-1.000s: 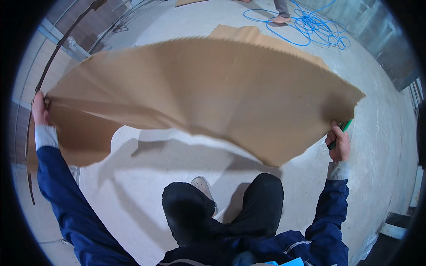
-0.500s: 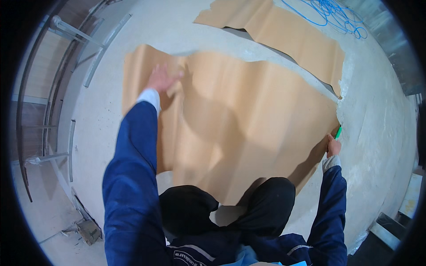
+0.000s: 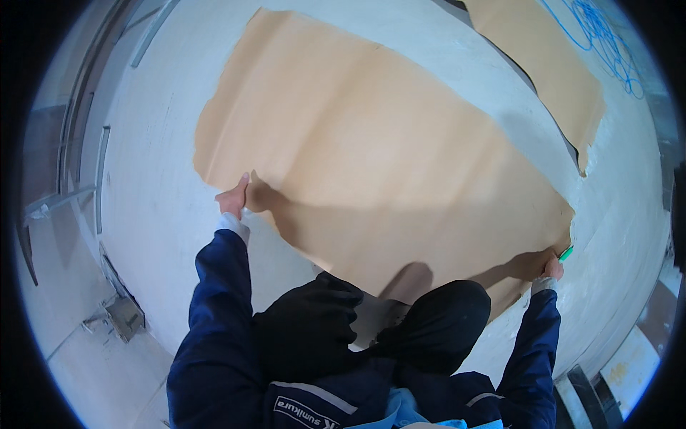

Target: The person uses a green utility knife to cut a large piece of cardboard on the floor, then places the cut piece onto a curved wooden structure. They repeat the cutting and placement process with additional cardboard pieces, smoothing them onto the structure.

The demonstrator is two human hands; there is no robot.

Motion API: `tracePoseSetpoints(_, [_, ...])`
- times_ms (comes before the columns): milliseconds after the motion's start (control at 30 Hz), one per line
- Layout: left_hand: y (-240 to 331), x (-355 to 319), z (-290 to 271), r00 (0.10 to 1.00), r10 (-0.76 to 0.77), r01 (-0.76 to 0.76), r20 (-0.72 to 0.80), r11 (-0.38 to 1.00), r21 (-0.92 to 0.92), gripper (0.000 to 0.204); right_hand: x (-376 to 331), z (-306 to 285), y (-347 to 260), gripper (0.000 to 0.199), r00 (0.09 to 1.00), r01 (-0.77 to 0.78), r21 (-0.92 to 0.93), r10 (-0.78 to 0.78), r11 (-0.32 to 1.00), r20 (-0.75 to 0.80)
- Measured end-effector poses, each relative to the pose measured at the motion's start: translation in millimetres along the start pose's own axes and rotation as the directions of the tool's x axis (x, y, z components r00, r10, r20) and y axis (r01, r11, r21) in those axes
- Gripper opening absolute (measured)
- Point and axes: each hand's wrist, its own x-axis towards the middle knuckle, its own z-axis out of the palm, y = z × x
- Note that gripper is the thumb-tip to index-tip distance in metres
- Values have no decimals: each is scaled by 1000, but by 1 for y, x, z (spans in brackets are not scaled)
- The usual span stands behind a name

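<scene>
A large sheet of brown paper (image 3: 371,136) with uneven edges lies over the floor in front of my knees, with soft ridges running across it. My left hand (image 3: 233,199) pinches its near edge toward the left, thumb on top. At the sheet's right corner, my right hand (image 3: 553,267) is closed with a small green object (image 3: 566,254) sticking out of it; its kind is too small to make out. That hand also sits against the sheet's edge, and whether it grips the paper is hidden.
A second brown paper piece (image 3: 547,68) lies beyond at the upper right, with a dark edge under it. Tangled blue cord (image 3: 604,43) rests past that. Metal frame parts (image 3: 61,204) stand along the left, and a small box-like object (image 3: 123,318) sits at lower left.
My left hand has come down off the sheet's top to its near edge. The sheet now lies flatter, its left end reaching farther away. The right hand keeps the green object.
</scene>
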Motion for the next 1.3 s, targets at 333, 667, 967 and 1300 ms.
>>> tracePoseSetpoints(333, [46,92,-6,958,285,-273,20,934,-229,55,-19,17,-56,25,990,142,76,-142,987,-3])
tracePoseSetpoints(667, [188,62,-12,525,806,-778,-275,585,229,94,-158,-37,-83,15,893,-281,211,174,936,415])
tracePoseSetpoints(967, [272,63,-35,820,518,-572,244,734,365,133,-320,103,-323,46,540,15,68,-65,998,839])
tracePoseSetpoints(1300, [307,112,-46,872,434,-490,227,789,371,140,-554,400,-527,22,-224,665,283,-178,691,958])
